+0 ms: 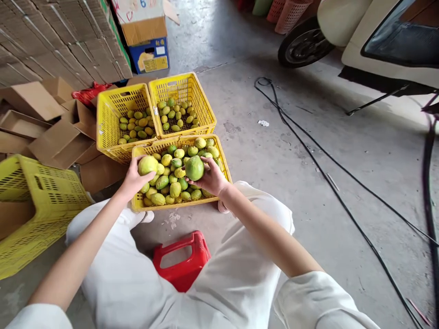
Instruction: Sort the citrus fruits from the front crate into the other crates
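My left hand [136, 177] grips a yellow-green lemon [147, 165], fingers wrapped round its side. In my right hand [214, 176] is a greener lemon [194, 168], turned toward me. Both are held above the near yellow crate [224, 161], which is well filled with green and yellow lemons [175, 189]. Behind it stand two more yellow crates, the back left crate [109, 107] and the back right crate [205, 98]. Each has a lower layer of lemons, more yellow on the left and greener on the right.
A red plastic stool [187, 269] shows between my legs. Left lie open cardboard boxes [61, 141] and a tipped yellow crate [58, 196]. Flattened cartons [61, 41] are stacked behind. A black cable [329, 180] crosses the floor on the right, near a vehicle [356, 45].
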`<action>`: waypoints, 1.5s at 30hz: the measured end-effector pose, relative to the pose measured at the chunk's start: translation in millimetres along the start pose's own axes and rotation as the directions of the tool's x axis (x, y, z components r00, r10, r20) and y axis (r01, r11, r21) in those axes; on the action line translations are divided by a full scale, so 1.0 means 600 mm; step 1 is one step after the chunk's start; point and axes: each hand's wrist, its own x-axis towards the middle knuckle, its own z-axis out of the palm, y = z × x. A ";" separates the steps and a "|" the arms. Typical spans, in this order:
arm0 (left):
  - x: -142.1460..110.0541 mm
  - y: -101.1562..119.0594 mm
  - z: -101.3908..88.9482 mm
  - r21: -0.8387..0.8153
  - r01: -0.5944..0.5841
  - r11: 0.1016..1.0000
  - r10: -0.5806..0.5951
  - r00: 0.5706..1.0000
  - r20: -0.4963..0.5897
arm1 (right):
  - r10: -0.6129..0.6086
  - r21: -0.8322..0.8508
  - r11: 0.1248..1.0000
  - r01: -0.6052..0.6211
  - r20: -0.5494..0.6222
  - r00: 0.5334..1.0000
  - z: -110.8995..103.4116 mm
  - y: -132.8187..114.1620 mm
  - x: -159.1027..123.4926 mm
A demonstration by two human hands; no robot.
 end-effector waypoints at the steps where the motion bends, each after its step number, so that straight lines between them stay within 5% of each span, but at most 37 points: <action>1: -0.007 0.019 0.007 -0.014 -0.048 0.999 0.048 0.999 -0.013 | -0.001 0.015 1.000 0.001 0.021 1.000 0.002 0.002 0.002; 5: -0.028 0.057 0.045 -0.175 -0.063 0.983 0.071 0.997 0.039 | 0.010 0.025 1.000 -0.012 0.091 0.996 0.017 0.007 -0.002; 18: -0.029 0.032 0.105 -0.278 0.152 0.949 -0.093 0.973 0.213 | -0.305 -0.116 0.945 0.306 0.030 0.952 0.002 0.015 0.011; 22: -0.034 0.040 0.112 -0.391 0.266 0.881 -0.198 0.959 0.205 | -0.251 -0.158 0.955 0.250 0.014 0.968 0.003 0.011 0.002; 26: -0.035 0.042 0.118 -0.472 0.383 0.794 -0.315 0.924 0.218 | -0.154 -0.028 0.988 0.153 -0.019 0.988 0.007 0.003 -0.009; 30: -0.038 0.045 0.128 -0.474 0.365 0.801 -0.290 0.930 0.226 | -0.089 0.066 0.994 0.090 -0.030 0.996 0.011 -0.001 -0.013; 36: -0.047 0.052 0.134 -0.461 0.280 0.842 -0.197 0.955 0.221 | -0.192 0.117 0.973 0.201 -0.080 0.978 0.017 0.006 -0.012; 45: -0.046 0.049 0.143 -0.459 0.338 0.821 -0.278 0.940 0.197 | -0.180 0.094 0.977 0.191 -0.114 0.977 0.014 0.003 -0.010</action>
